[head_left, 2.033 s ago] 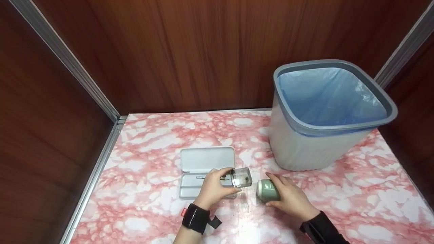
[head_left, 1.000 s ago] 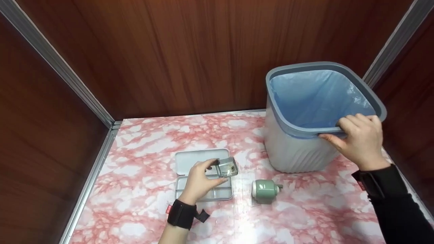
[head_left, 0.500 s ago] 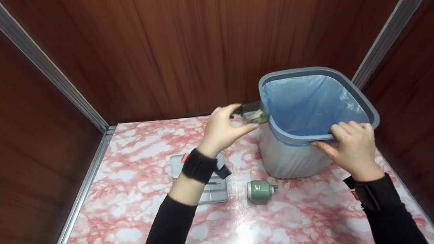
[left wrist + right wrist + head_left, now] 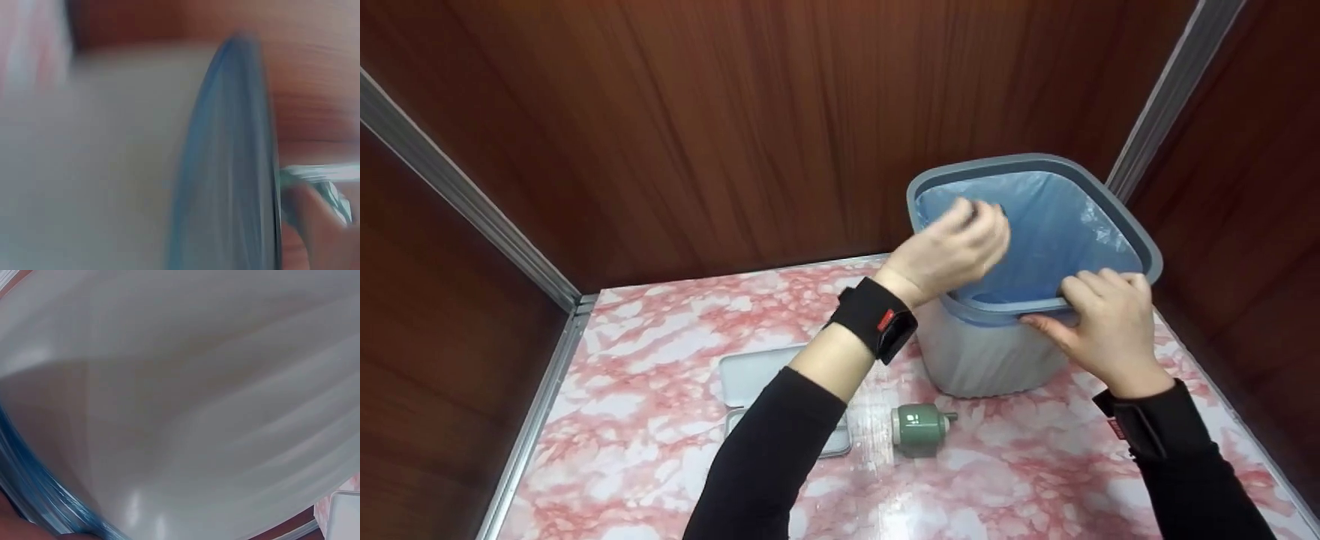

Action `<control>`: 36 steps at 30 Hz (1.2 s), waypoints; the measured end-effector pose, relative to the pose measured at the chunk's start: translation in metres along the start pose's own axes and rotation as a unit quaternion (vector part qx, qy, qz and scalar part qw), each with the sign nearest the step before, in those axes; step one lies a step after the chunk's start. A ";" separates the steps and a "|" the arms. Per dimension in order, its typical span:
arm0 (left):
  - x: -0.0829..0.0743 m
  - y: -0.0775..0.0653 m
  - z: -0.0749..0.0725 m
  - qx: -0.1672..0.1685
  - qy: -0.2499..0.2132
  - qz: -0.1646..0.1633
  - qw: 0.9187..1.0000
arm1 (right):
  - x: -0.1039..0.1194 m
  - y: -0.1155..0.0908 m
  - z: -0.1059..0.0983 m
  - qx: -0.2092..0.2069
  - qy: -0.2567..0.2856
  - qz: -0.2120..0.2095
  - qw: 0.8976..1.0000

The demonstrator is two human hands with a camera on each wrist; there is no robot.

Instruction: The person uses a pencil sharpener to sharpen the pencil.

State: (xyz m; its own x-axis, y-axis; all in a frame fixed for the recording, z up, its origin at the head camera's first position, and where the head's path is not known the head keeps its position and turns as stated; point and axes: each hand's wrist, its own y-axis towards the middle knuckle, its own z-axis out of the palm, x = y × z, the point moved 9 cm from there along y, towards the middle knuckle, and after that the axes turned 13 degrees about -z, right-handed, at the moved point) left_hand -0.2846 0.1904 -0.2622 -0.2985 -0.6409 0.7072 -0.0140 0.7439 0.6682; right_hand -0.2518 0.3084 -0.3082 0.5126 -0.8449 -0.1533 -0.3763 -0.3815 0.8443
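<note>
Tipped over at the mouth of the trash bin, my left hand pinches a small clear shavings box. In the head view the fingers hide nearly all of that box; the left wrist view is blurred. My right hand grips the bin's grey front rim, thumb outside and fingers over the edge. A blue liner bag covers the inside. On the table lies a green crank pencil sharpener, untouched by either hand.
An open grey pencil case lies left of the sharpener, partly hidden under my left sleeve. The pink-and-white marbled table is bounded by brown wood-look panels at the back and sides.
My right hand has let go of the sharpener and taken hold of the bin rim. My left hand has carried the shavings box from beside the pencil case to the bin and turned it over.
</note>
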 end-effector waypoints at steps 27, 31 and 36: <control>0.094 -0.170 0.020 0.115 -0.461 -0.534 0.700 | -0.001 -0.004 0.003 0.011 0.013 0.015 1.000; 0.070 -0.213 0.015 0.140 -0.486 -0.552 0.662 | 0.002 -0.004 -0.001 -0.004 0.047 0.024 0.999; 0.023 -0.273 0.011 0.194 -0.508 -0.589 0.599 | 0.041 -0.008 -0.018 -0.189 0.111 0.018 0.976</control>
State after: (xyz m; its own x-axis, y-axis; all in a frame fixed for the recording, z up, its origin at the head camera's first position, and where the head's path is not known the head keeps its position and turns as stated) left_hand -0.2981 -0.0257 -0.4306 -0.2872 -0.4654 -0.8372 -0.9466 0.0044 0.3223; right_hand -0.2138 0.2839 -0.3122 0.6739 -0.7377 -0.0402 -0.1075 -0.1518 0.9826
